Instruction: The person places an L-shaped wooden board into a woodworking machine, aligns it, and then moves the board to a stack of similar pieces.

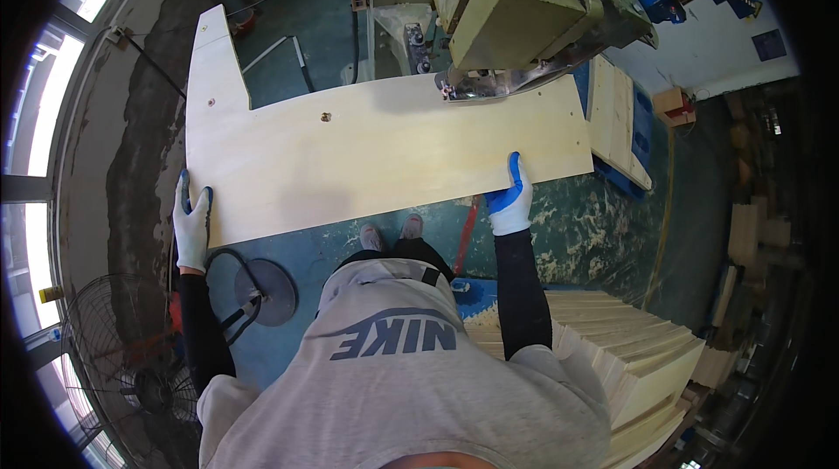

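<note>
A large pale plywood panel [384,150] with an arm jutting out at its far left lies level in front of me. My left hand [192,215], in a white and blue glove, grips its near left corner. On the near right edge, my right hand [512,198] holds the panel, with the blue thumb on top and the fingers hidden beneath. The panel's far edge passes under the metal guard of a green-painted machine [516,23]. Whatever tool sits under that guard is hidden. A few small holes or knots mark the board.
Stacked cut panels [620,347] stand close behind my right arm. More boards [612,115] rest on a blue pallet at the far right. To my left are a wire fan [144,382] and a round metal base [266,291]. Sawdust covers parts of the green floor [594,224].
</note>
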`<state>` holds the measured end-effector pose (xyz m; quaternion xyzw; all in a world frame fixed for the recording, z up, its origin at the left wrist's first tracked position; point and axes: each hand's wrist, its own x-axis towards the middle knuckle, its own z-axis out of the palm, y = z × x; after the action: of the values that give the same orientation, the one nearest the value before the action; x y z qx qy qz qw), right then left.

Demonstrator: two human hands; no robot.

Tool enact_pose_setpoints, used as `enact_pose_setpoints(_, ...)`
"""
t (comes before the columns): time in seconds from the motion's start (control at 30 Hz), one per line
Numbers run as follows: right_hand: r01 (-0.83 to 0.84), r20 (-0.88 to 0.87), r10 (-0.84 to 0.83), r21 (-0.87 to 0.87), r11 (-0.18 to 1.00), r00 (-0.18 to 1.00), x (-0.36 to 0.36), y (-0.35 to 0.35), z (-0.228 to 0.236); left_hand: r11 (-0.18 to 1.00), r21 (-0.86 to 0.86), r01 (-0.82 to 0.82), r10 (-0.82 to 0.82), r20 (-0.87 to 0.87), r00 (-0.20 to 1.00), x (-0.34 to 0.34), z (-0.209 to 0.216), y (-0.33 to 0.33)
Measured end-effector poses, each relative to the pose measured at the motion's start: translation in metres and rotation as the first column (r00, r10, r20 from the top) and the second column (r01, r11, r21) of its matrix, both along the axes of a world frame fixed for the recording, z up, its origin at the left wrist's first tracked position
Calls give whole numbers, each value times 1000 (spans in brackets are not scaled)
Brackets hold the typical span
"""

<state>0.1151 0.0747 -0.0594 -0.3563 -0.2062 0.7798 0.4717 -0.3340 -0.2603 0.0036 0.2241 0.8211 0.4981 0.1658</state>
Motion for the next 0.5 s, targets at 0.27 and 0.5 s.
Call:
enact_pose_setpoints(0.27,36,19,-36,-2,999,999,2,1,-12,997,-32,69,-72,-104,992,-18,-15,-3)
enact_pose_setpoints(0.5,113,20,-113,13,994,993,-4,-6,-13,998,-52,20,-24,-66,998,-16,-2,16)
